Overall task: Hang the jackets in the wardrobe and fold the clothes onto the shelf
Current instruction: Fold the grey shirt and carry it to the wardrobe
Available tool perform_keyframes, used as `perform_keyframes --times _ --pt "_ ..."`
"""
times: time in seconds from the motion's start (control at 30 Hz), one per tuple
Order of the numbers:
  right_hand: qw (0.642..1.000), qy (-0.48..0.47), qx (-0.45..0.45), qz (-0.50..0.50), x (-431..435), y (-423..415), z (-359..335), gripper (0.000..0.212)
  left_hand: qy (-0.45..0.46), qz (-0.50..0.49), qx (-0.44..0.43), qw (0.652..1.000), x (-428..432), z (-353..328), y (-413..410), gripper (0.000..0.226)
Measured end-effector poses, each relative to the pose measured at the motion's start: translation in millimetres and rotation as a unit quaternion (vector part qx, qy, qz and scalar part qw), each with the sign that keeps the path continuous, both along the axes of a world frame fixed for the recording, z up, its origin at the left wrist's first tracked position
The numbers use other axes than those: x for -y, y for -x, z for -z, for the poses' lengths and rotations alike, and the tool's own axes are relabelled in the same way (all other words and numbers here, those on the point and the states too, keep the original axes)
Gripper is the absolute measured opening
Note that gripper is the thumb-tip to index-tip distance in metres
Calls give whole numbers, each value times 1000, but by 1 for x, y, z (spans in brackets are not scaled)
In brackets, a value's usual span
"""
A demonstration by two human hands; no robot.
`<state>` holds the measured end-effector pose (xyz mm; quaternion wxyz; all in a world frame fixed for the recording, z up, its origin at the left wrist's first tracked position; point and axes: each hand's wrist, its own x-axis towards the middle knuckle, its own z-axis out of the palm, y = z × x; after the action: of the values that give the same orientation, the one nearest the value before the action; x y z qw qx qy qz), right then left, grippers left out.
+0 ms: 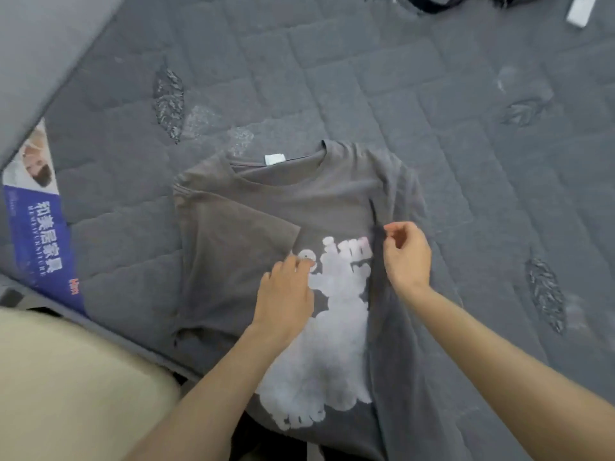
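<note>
A person's left hand [286, 291] presses flat, fingers straight, on the white print of a grey T-shirt [266, 194]. The right hand [407, 257] pinches a raised fold along the shirt's right side. The T-shirt lies front-up on a grey quilted mattress [366, 78]. A blue label [40, 234] lies left of the shirt, a white strip [580, 8] far beyond its collar.

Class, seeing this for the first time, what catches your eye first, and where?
A grey T-shirt with a big white print lies front-up on the grey quilted mattress. The left hand rests on the print while the right hand pinches a fold at the shirt's right side. A blue label sits at the mattress's left edge.
</note>
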<state>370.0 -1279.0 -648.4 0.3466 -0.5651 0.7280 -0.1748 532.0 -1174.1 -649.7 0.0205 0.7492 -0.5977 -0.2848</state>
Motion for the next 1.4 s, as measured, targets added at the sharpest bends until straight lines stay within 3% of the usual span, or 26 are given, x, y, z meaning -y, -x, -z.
perform_keyframes --times 0.1,0.17,0.27,0.33,0.37,0.43,0.5,0.57,0.63,0.77,0.87,0.93,1.07,1.13,1.17,1.27,1.33,1.4 --pt "990 -25 -76 116 -12 61 13 21 0 -1 -75 997 28 5 28 42" --pt "980 -97 -43 168 -15 92 24 28 12 -42 -128 991 46 9 46 40" --pt "969 -185 71 147 -11 113 36 38 41 -81 -168 982 72 14 66 36" --pt "960 -205 140 130 -1 112 37 29 58 -57 -163 983 91 17 74 37" --pt "958 -216 158 109 4 111 37 25 71 -35 -152 985 101 18 77 37" --pt "962 -230 146 38 13 109 38 43 105 8 -131 986 123 20 82 38" --pt "967 -217 135 16 21 110 36 32 112 48 -129 984 146 23 88 43" --pt "975 -162 140 54 31 118 30 16 63 80 -156 983 171 27 97 57" --pt "987 -81 114 83 41 130 20 13 -2 117 -171 978 192 29 112 70" --pt "999 42 -5 -16 59 146 6 12 -23 176 -126 976 228 30 146 78" --pt "996 66 14 65 65 154 12 20 -66 189 -42 979 246 32 158 73" --pt "984 18 29 174 64 159 22 28 -66 188 20 980 251 35 158 60" --pt "929 -200 63 305 51 161 39 57 -33 194 72 978 254 36 155 44" --pt "914 -268 110 283 45 159 41 54 -39 216 79 972 256 34 151 40" --pt "905 -277 161 279 42 157 41 42 -34 229 72 970 256 32 149 36" --pt "845 -227 346 338 40 148 39 9 85 236 19 968 248 21 141 21" --pt "820 -151 426 350 43 147 34 24 181 200 -29 962 232 11 133 14" --pt "825 -114 465 301 41 148 28 35 220 198 -48 954 209 5 118 14"
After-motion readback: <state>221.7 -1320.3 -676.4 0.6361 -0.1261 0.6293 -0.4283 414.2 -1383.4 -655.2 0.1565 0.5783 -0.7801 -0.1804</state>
